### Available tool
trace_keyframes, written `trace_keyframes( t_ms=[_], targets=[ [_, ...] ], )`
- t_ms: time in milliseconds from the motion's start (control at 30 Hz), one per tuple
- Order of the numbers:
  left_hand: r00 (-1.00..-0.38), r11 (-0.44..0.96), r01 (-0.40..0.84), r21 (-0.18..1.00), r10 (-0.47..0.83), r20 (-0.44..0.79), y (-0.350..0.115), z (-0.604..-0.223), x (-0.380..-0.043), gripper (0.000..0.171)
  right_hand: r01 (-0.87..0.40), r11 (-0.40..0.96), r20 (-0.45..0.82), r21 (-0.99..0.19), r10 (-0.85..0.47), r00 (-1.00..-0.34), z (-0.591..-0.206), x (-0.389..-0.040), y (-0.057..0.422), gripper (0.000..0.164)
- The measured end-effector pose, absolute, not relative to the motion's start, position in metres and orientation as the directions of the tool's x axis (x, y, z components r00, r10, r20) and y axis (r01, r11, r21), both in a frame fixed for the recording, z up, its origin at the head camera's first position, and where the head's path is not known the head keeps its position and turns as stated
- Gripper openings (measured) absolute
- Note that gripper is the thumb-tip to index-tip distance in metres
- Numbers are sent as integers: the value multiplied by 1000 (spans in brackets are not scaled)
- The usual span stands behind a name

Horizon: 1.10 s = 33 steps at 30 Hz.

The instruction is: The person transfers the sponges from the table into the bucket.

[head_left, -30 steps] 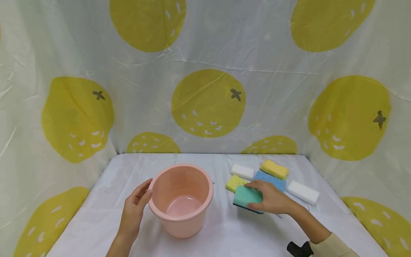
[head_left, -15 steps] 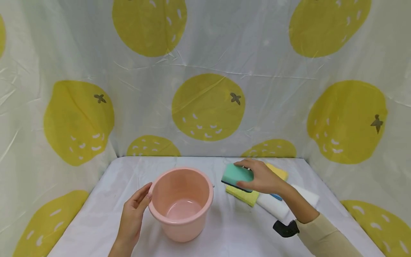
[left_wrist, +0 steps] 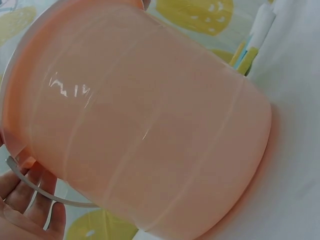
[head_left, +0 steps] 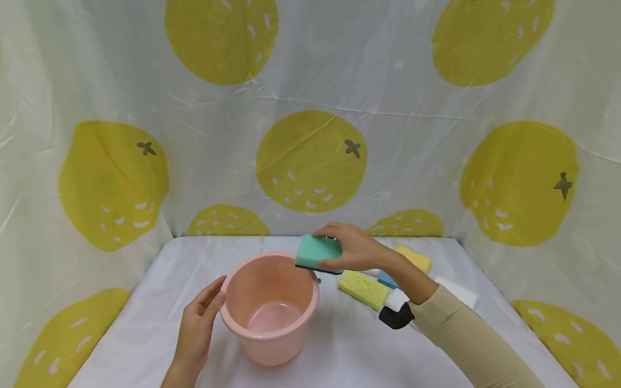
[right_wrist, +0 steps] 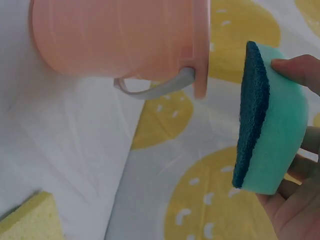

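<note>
A pink bucket (head_left: 274,347) stands upright on the white-covered table. My left hand (head_left: 196,320) grips its rim on the left side, thumb on the rim and fingers behind it. Beside those fingers hangs the pale bucket handle (left_wrist: 55,199) in the left wrist view. My right hand (head_left: 356,248) pinches a teal sponge (head_left: 316,250) between thumb and fingers, its dark scouring side (right_wrist: 251,115) facing down. In the head view the sponge overlaps the bucket's right back rim; the right wrist view shows it above rim height, apart from the bucket.
To the right lie a yellow-green sponge (head_left: 364,289), a blue sponge (head_left: 386,279), a yellow sponge (head_left: 415,260) and white blocks (head_left: 460,293), partly behind my right forearm. A lemon-print curtain (head_left: 407,161) closes off the back and sides.
My right hand has lifted the teal sponge from among the other sponges and carried it left to the bucket's rim. My left hand stays on the bucket.
</note>
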<state>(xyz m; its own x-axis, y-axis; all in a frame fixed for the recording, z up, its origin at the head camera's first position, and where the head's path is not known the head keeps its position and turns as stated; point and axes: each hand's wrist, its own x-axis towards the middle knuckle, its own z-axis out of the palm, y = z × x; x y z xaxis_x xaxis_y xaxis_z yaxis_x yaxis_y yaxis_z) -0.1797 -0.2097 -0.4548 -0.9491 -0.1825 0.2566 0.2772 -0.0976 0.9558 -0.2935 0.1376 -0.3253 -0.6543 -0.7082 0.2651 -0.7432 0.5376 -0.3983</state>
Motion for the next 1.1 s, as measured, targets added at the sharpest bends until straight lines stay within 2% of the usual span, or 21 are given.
trace_keyframes(
  t_ms=[167, 500, 767, 1100],
  targets=[
    [-945, -84, 291, 953, -178, 273, -209, -453, -180, 44, -798, 490, 245, -351, -774, -583, -318, -300, 115, 63],
    [-946, -60, 279, 958, -189, 264, -208, -453, -181, 43, -840, 440, 195, -317, -837, -511, -318, -300, 69, 64],
    [-954, -39, 232, 972, -203, 220, -208, -451, -176, 46, -852, 417, 155, -318, -863, -481, -324, -301, 49, 62],
    [-955, -35, 233, 972, -200, 221, -207, -450, -177, 46, -847, 438, 121, -300, -864, -489, -328, -298, 39, 62]
  ],
)
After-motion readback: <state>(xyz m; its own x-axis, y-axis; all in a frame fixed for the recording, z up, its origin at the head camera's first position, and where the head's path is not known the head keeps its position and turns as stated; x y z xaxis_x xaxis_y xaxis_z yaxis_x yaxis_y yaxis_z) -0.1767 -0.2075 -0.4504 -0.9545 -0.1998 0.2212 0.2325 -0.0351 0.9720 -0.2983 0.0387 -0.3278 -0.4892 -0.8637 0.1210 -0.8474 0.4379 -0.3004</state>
